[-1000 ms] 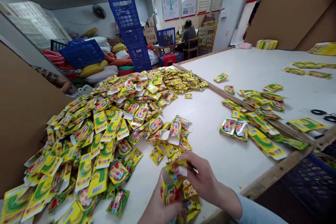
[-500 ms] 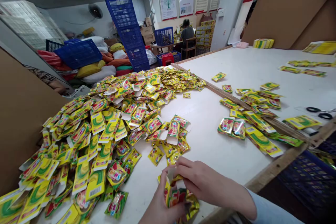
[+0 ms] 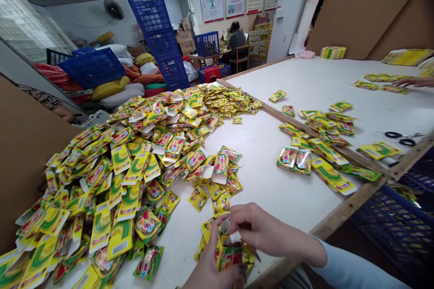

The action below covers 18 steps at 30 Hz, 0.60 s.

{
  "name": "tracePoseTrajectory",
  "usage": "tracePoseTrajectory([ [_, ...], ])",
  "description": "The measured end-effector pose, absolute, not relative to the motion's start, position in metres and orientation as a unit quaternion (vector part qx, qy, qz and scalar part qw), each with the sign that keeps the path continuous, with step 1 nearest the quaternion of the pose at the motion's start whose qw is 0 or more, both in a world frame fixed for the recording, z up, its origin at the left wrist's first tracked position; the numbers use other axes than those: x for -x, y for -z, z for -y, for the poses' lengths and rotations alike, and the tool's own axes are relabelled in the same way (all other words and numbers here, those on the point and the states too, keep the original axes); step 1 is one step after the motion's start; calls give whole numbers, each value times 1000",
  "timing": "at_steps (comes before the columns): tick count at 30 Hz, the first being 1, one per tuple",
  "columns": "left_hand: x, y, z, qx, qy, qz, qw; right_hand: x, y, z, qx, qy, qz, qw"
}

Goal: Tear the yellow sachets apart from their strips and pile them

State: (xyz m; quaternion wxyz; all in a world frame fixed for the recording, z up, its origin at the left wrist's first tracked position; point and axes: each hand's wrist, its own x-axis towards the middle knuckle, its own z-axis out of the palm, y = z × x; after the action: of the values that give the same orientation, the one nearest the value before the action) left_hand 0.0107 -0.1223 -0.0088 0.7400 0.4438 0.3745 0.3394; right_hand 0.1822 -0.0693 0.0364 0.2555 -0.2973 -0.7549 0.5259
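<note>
My left hand [image 3: 210, 267] grips a small yellow, red and green candy box [image 3: 229, 255] at the bottom of the view, fingers wrapped round its sides. The box's top end is open, with white inner flaps showing. Over that end, my right hand [image 3: 262, 234] has its fingers bent and pressed together on a white flap. Its fingertips are partly hidden. Below and around the hands lie shiny candy sachets [image 3: 221, 204]. Just beyond them stands another box with an open white flap [image 3: 221, 165].
A big heap of boxes [image 3: 111, 194] covers the table's left side, with a sachet pile [image 3: 225, 101] behind. Right are paired packs [image 3: 294, 160], a wooden strip [image 3: 264, 106], scissors [image 3: 403, 137] and a co-worker's hand [image 3: 418, 81]. A blue crate [image 3: 393, 230] stands below the edge.
The view has shifted slightly. My right fingers have moved a little on the box's white flap. A co-worker's hand has come in at the far right, by the laid-out packs.
</note>
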Motion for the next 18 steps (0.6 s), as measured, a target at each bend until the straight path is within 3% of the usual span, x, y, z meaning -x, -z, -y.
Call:
tracePoseTrajectory([
  [7,-13,10,123,-441,-328,-354,757,-192,-25,73,384,-672,611,167],
  [12,-10,17,125,-457,-285,-382,751,-201,-18,79,310,-711,628,67],
  [18,-24,29,129,-511,-273,-348,738,-208,-15,90,312,-584,733,153],
])
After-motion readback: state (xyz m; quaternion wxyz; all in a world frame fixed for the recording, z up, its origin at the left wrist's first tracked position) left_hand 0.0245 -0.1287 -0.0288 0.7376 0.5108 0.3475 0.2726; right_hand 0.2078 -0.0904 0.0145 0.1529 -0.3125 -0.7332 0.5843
